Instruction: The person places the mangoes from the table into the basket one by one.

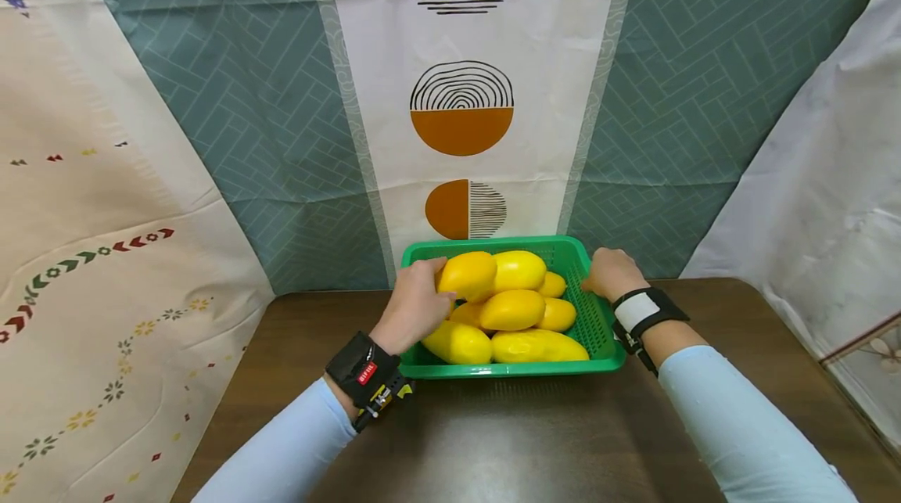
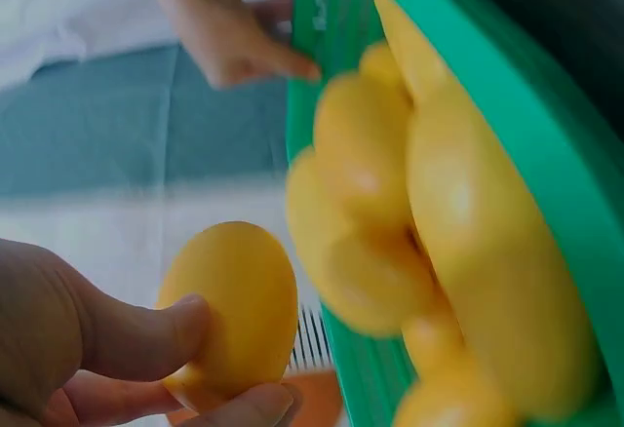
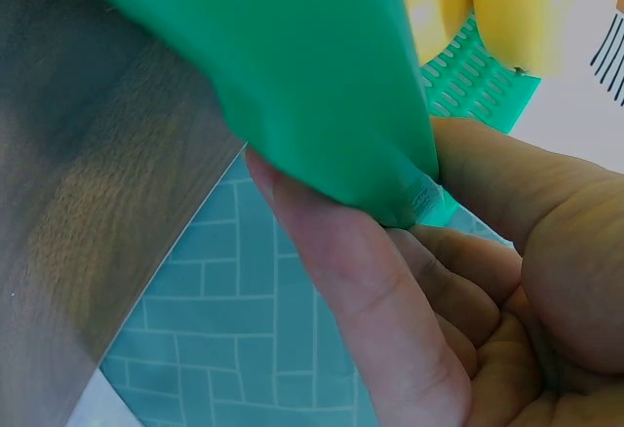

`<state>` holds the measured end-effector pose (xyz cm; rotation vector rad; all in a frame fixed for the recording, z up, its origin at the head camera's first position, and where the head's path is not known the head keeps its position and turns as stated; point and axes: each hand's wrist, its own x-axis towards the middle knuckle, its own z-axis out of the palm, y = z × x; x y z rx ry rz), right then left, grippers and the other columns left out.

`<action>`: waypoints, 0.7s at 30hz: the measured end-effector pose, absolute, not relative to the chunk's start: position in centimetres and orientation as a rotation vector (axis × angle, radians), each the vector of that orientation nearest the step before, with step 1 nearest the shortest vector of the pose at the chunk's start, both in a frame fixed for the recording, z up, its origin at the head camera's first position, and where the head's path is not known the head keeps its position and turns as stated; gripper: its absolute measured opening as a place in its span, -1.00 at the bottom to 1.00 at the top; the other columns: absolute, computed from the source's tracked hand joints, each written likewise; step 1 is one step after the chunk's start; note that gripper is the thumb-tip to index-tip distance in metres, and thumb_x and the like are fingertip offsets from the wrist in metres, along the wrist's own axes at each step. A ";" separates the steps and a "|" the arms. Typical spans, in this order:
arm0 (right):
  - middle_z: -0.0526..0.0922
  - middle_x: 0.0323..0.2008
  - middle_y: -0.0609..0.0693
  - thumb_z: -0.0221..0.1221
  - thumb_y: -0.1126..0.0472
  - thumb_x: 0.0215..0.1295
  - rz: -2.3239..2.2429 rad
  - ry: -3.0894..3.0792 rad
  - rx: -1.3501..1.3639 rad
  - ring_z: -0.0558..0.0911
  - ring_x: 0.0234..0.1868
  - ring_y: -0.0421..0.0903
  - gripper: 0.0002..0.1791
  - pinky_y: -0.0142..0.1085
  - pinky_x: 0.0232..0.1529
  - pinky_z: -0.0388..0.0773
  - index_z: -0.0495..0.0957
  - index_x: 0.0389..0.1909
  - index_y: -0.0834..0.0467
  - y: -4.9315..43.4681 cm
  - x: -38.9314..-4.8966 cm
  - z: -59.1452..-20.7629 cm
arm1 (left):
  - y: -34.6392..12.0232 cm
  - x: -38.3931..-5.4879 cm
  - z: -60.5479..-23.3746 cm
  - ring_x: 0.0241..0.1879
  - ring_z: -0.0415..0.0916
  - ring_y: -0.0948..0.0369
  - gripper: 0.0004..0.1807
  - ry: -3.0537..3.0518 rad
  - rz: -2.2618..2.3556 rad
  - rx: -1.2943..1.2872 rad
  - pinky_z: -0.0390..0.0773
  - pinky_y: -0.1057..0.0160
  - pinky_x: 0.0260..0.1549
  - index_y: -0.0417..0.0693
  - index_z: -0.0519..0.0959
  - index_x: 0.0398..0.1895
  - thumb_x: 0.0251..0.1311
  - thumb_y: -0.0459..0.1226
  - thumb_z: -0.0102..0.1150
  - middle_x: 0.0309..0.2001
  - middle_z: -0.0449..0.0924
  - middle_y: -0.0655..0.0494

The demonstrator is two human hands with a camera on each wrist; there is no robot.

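Observation:
My left hand (image 1: pixel 414 306) pinches a yellow mango (image 1: pixel 468 274) between thumb and fingers, above the left side of a green plastic basket (image 1: pixel 507 370). In the left wrist view, this held mango (image 2: pixel 246 295) stands apart from the pile. Several more mangoes (image 1: pixel 512 310) lie heaped inside the basket, some long, some rounder. At the basket's right side, my right hand (image 1: pixel 614 274) grips the rim. The right wrist view shows its thumb on the inner side of the green rim (image 3: pixel 312 86) and its fingers on the outer side.
The basket stands on a dark brown wooden table (image 1: pixel 479 440), towards its back edge. Behind the table hangs a teal and white patterned cloth (image 1: pixel 267 135). Pale cloths hang at the left (image 1: pixel 105 268) and right (image 1: pixel 831 167).

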<state>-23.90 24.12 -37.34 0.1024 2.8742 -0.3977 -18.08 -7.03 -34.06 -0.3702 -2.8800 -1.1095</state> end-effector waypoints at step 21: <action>0.44 -0.54 0.09 0.22 0.14 0.19 -0.367 2.883 0.046 0.51 -0.51 -0.03 -0.74 -0.30 -0.54 0.48 0.46 -0.41 0.29 24.4 -24.1 -37.3 | 2.6 -17.0 -36.1 -0.58 0.38 0.26 -0.78 -3.009 -1.000 -0.782 0.39 0.37 -0.66 -0.05 0.49 -0.23 0.02 -0.41 0.19 -0.47 0.42 0.13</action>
